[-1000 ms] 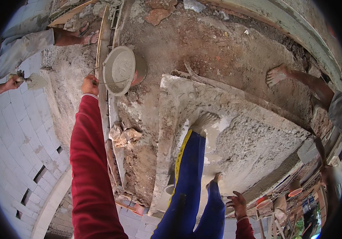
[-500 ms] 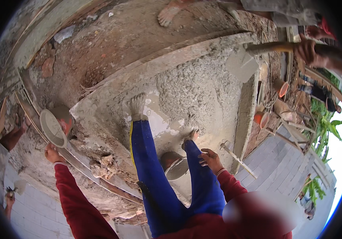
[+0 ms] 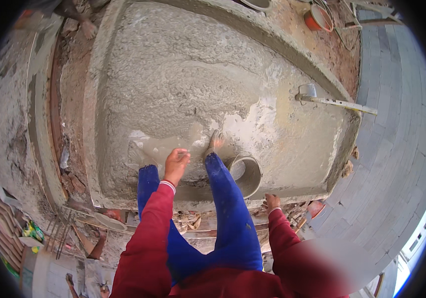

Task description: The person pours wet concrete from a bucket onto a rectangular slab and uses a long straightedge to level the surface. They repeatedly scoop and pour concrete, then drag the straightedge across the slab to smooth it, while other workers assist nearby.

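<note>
Head view: the grey bucket (image 3: 247, 178) sits nearer the right hand (image 3: 271, 201) than the left hand (image 3: 177, 164).
In the head view, the bucket stands in the wet mortar by the trough's (image 3: 95, 99) near wall, mouth toward the camera, just ahead and left of the right hand, with a small gap between; that hand is too small to tell how far its fingers are spread. The left hand, empty, fingers loosely bent, hangs above the mortar, with the blue-clad right leg (image 3: 223, 181) between it and the bucket.
</note>
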Available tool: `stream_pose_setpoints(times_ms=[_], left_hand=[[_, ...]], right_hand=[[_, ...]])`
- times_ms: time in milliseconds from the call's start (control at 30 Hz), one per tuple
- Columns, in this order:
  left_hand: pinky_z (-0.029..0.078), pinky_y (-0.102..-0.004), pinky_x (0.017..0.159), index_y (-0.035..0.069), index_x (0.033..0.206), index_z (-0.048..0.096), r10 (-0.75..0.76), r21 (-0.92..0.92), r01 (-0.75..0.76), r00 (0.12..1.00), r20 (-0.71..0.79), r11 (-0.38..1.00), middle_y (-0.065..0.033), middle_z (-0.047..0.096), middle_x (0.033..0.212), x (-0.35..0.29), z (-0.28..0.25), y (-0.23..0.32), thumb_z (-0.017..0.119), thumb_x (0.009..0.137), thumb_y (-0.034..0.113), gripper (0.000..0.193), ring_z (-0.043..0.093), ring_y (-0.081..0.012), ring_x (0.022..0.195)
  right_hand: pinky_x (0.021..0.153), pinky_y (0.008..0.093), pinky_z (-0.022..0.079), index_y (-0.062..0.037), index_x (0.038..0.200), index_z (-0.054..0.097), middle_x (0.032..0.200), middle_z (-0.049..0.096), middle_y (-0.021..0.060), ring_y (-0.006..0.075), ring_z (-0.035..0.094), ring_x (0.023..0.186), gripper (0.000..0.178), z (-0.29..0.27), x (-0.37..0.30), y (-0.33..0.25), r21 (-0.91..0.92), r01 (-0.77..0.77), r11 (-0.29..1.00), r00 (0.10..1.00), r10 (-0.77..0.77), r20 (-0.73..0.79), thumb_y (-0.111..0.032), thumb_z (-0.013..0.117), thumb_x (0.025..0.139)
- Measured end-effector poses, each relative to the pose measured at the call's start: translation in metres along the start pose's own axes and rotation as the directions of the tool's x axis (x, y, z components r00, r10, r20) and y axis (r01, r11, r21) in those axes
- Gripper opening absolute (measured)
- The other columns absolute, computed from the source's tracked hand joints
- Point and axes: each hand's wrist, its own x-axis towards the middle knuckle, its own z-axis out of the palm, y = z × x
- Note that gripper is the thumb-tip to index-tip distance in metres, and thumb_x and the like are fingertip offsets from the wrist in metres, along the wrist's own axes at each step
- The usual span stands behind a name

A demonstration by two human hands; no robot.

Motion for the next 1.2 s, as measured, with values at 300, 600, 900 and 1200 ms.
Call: stream_pose_setpoints(times_ms=[300,600,900,1200], left_hand=[[0.034,-0.0421,0.112,0.005,0.151,0.024,-0.369,0.913,-0.160,0.878,0.306,0.375,-0.0258,0.042,0.145,0.124,0.293,-0.113,0.066,0.088,0.039,0.083,0.041,-0.0363,0.136],[0.046,-0.0499,0.084,0.003,0.107,0.057,-0.223,0.934,-0.301,0.913,0.341,0.195,-0.0223,0.064,0.103,0.109,0.364,-0.159,0.058,0.093,0.043,0.042,0.060,-0.0410,0.099],[0.043,-0.0358,0.061,0.001,0.078,0.058,0.017,0.654,-0.278,0.926,0.376,0.704,-0.0110,0.055,0.066,0.023,0.422,-0.124,0.053,0.100,0.037,0.042,0.052,-0.0190,0.062],[0.037,-0.0273,0.056,0.003,0.075,0.057,0.197,0.445,-0.433,0.853,0.483,0.784,0.0019,0.049,0.064,0.105,0.461,-0.048,0.053,0.101,0.035,0.042,0.042,-0.0069,0.063]], right_hand=[[0.067,0.0364,0.046,-0.0085,0.135,0.044,0.093,0.056,0.0022,0.0160,0.052,0.080,0.063,0.056,0.184,0.191,0.162,-0.264,0.951,0.953,0.283,-0.110,-0.020,0.076,0.081],[0.050,0.0326,0.039,-0.0100,0.100,0.062,0.079,0.061,0.0009,0.0117,0.049,0.060,0.022,0.106,0.228,0.239,0.315,-0.044,0.948,0.995,0.069,-0.068,-0.008,0.072,0.081],[0.063,0.0324,0.053,-0.0048,0.110,0.058,0.094,0.066,0.0090,0.0205,0.065,0.079,0.030,0.038,0.162,0.008,0.739,-0.236,0.631,0.949,-0.015,0.315,-0.006,0.069,0.082],[0.092,0.0399,0.049,0.0090,0.135,0.046,0.119,0.063,0.0209,0.0313,0.062,0.104,0.058,0.098,0.201,-0.149,0.585,0.171,0.793,0.975,-0.222,0.017,-0.010,0.061,0.083]])
